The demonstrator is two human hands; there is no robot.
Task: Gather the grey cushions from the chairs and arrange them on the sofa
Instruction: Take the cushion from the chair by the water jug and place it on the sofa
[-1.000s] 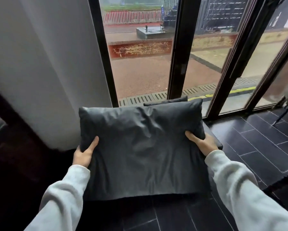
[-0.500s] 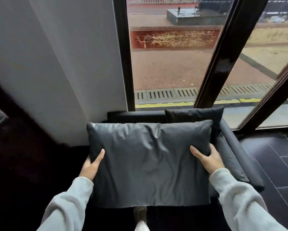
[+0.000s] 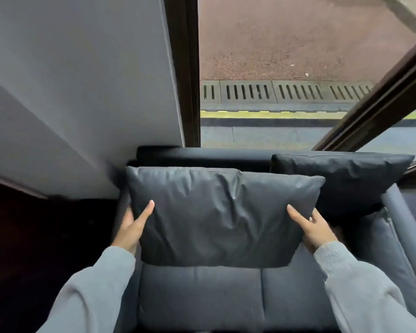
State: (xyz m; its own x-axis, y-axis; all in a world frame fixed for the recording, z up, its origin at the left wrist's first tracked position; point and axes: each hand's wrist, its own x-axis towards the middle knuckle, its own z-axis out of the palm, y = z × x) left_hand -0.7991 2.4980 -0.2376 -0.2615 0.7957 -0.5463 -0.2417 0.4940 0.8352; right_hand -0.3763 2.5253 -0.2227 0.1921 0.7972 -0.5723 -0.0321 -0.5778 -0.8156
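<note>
I hold a grey cushion (image 3: pixel 221 212) upright over the left half of the dark grey sofa (image 3: pixel 202 299), its top edge near the sofa's backrest. My left hand (image 3: pixel 133 227) grips the cushion's left edge and my right hand (image 3: pixel 312 228) grips its right edge. A second grey cushion (image 3: pixel 351 179) leans against the backrest on the sofa's right half, partly hidden behind the one I hold.
A white wall (image 3: pixel 77 87) stands close on the left of the sofa. Behind the sofa are a dark window frame (image 3: pixel 185 68) and glass onto an outdoor pavement. The sofa's right armrest (image 3: pixel 404 227) runs down the right side.
I have stepped closer and my view has tilted down. The cushion has moved forward over the sofa seat toward the backrest; both hands keep their grip on its edges.
</note>
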